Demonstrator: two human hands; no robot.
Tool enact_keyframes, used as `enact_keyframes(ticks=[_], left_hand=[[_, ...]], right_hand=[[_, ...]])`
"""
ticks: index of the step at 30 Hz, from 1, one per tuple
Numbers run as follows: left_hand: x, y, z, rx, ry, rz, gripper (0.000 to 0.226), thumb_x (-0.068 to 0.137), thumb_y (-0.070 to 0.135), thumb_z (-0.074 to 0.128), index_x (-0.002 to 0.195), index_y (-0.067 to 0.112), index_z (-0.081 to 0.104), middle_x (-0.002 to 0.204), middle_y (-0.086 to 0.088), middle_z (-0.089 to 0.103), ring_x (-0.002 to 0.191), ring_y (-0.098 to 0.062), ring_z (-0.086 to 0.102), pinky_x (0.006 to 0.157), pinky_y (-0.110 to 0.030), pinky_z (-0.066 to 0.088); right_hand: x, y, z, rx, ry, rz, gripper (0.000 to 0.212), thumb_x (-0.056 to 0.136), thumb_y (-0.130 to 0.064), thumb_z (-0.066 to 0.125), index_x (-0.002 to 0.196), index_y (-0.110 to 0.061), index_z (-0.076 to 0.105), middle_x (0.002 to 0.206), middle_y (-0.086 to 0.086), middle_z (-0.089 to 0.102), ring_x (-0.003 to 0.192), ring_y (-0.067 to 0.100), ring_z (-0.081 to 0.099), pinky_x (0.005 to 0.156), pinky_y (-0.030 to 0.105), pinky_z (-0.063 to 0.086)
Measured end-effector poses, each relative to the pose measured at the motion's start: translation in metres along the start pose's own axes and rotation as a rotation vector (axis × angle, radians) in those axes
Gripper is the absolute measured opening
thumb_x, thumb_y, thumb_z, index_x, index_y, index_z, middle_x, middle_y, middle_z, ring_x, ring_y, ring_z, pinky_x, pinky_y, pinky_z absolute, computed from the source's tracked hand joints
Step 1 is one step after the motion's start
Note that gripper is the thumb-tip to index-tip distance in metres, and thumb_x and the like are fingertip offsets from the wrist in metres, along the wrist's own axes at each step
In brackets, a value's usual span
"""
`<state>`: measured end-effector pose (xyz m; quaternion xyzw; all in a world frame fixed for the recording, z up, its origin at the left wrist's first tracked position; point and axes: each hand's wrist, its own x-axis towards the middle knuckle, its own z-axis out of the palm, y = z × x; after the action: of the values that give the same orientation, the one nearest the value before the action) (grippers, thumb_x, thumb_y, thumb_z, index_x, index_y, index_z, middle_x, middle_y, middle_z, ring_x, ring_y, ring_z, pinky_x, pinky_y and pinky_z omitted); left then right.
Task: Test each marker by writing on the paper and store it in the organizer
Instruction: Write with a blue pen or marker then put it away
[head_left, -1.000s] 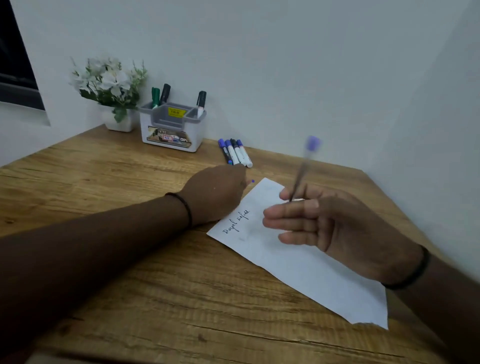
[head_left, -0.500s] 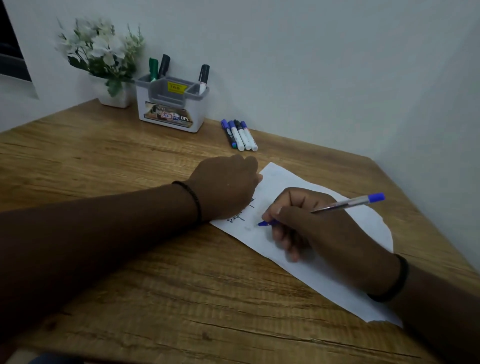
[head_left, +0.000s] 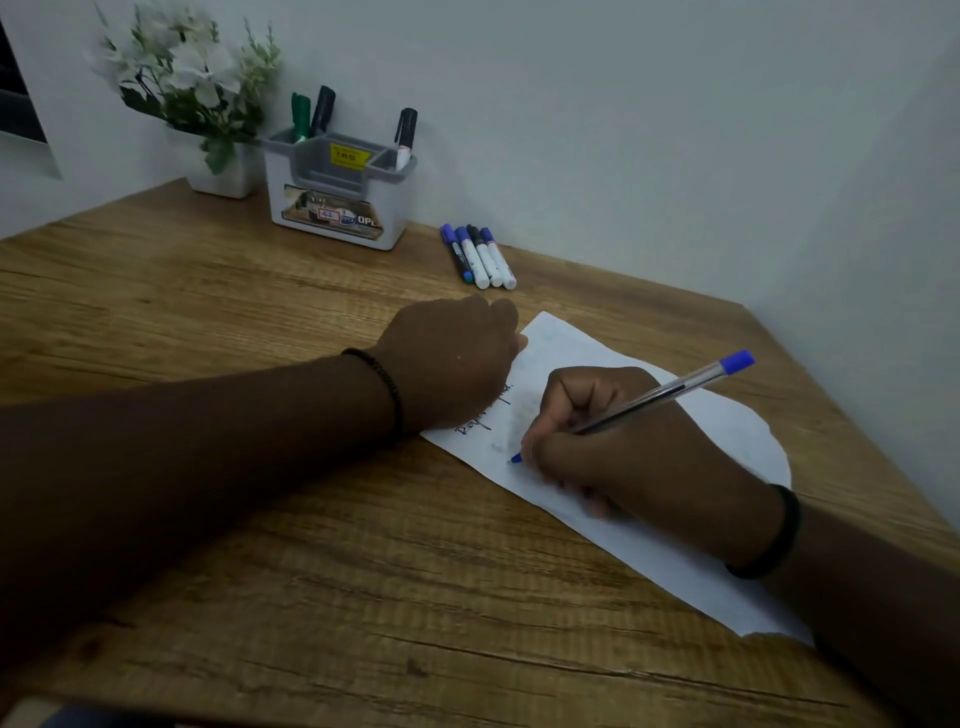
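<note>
On my feed the wooden table (head_left: 218, 322) fills most of the view, pushed into a corner against a pale wall (head_left: 623, 130). Across its right half lies the sheet of white paper (head_left: 727, 431), angled, with a ragged near edge and a few handwritten words near its far-left corner.

My left hand (head_left: 447, 364) rests on that corner of the paper, fingers curled under in a loose fist; I cannot tell whether it holds anything. My right hand (head_left: 623, 452) sits on the middle of the sheet, fingers and thumb pinched round a clear-barrelled pen (head_left: 649, 402) with a blue end cap, its blue tip down at the paper just left of the knuckles (the tail tilts up and to the right).

Against the wall stands the grey-and-white organizer (head_left: 337, 202), with a green marker (head_left: 300, 117) and a black marker (head_left: 322, 110) upright in its left compartment and another black-capped marker (head_left: 405, 137) in the right one. Just left of it is a white pot of pale flowers (head_left: 192, 78). To the organizer's right, four markers (head_left: 480, 255) lie side by side on the table, touching.
</note>
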<state>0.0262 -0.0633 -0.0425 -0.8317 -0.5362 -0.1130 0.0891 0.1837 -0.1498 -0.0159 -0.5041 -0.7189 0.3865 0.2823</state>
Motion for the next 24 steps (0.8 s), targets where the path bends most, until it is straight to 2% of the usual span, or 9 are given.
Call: enact_keyframes(ticks=[2, 4, 9, 13, 16, 19, 24], left_hand=[[-0.0003, 0.0002, 0.0004, 0.008, 0.005, 0.008, 0.026, 0.101, 0.037, 0.037, 0.111, 0.015, 0.046, 0.077, 0.002, 0.040, 0.055, -0.008, 0.032, 0.058, -0.029, 0.034], [-0.0001, 0.0006, -0.0007, 0.015, 0.007, 0.015, 0.026, 0.101, 0.036, 0.036, 0.112, 0.014, 0.046, 0.075, 0.004, 0.036, 0.055, -0.008, 0.033, 0.056, -0.027, 0.032], [-0.0002, -0.0002, -0.0009, 0.002, 0.000, 0.004, 0.025, 0.101, 0.035, 0.035, 0.109, 0.015, 0.045, 0.075, 0.002, 0.042, 0.056, -0.008, 0.035, 0.056, -0.028, 0.033], [-0.0015, 0.0005, -0.0014, 0.002, 0.020, 0.013, 0.026, 0.101, 0.038, 0.032, 0.107, 0.016, 0.045, 0.069, 0.006, 0.032, 0.055, -0.008, 0.034, 0.050, -0.026, 0.026], [-0.0011, 0.0005, -0.0001, 0.004, 0.021, 0.016, 0.027, 0.101, 0.038, 0.031, 0.109, 0.015, 0.045, 0.068, 0.007, 0.030, 0.055, -0.008, 0.033, 0.054, -0.027, 0.029], [-0.0009, 0.0013, -0.0004, 0.004, 0.003, 0.009, 0.027, 0.101, 0.037, 0.032, 0.109, 0.015, 0.045, 0.070, 0.006, 0.033, 0.056, -0.008, 0.034, 0.057, -0.029, 0.032], [0.0002, 0.0015, -0.0022, -0.002, -0.020, 0.011, 0.024, 0.101, 0.036, 0.035, 0.109, 0.015, 0.045, 0.071, 0.006, 0.033, 0.056, -0.009, 0.034, 0.059, -0.029, 0.035]], right_hand=[[-0.0007, 0.0002, -0.0010, -0.027, -0.006, -0.022, 0.022, 0.079, 0.011, 0.066, 0.062, -0.003, 0.062, 0.051, -0.003, 0.061, 0.035, 0.006, 0.052, 0.039, 0.015, 0.041], [-0.0007, 0.0003, -0.0012, -0.024, -0.005, -0.015, 0.017, 0.079, 0.009, 0.066, 0.065, 0.001, 0.063, 0.052, 0.000, 0.062, 0.035, 0.008, 0.052, 0.038, 0.017, 0.041], [-0.0004, 0.0015, -0.0043, -0.046, -0.031, -0.004, 0.017, 0.080, 0.006, 0.066, 0.065, -0.003, 0.064, 0.055, 0.004, 0.065, 0.036, 0.016, 0.054, 0.039, 0.020, 0.044], [-0.0026, 0.0011, -0.0028, 0.040, -0.018, 0.014, 0.011, 0.084, 0.008, 0.065, 0.074, 0.004, 0.066, 0.057, 0.006, 0.067, 0.038, 0.009, 0.053, 0.038, 0.020, 0.044], [-0.0025, 0.0006, -0.0022, 0.033, 0.002, 0.013, 0.008, 0.084, 0.007, 0.065, 0.076, 0.007, 0.067, 0.057, 0.007, 0.066, 0.036, 0.010, 0.052, 0.036, 0.018, 0.041], [-0.0029, 0.0006, -0.0025, 0.007, -0.008, 0.007, 0.011, 0.082, 0.007, 0.066, 0.071, 0.005, 0.066, 0.059, 0.012, 0.067, 0.036, 0.013, 0.053, 0.037, 0.018, 0.042], [-0.0033, 0.0051, -0.0020, 0.026, 0.032, 0.009, 0.012, 0.082, 0.006, 0.066, 0.070, 0.004, 0.065, 0.059, 0.012, 0.067, 0.037, 0.014, 0.054, 0.038, 0.020, 0.044]])
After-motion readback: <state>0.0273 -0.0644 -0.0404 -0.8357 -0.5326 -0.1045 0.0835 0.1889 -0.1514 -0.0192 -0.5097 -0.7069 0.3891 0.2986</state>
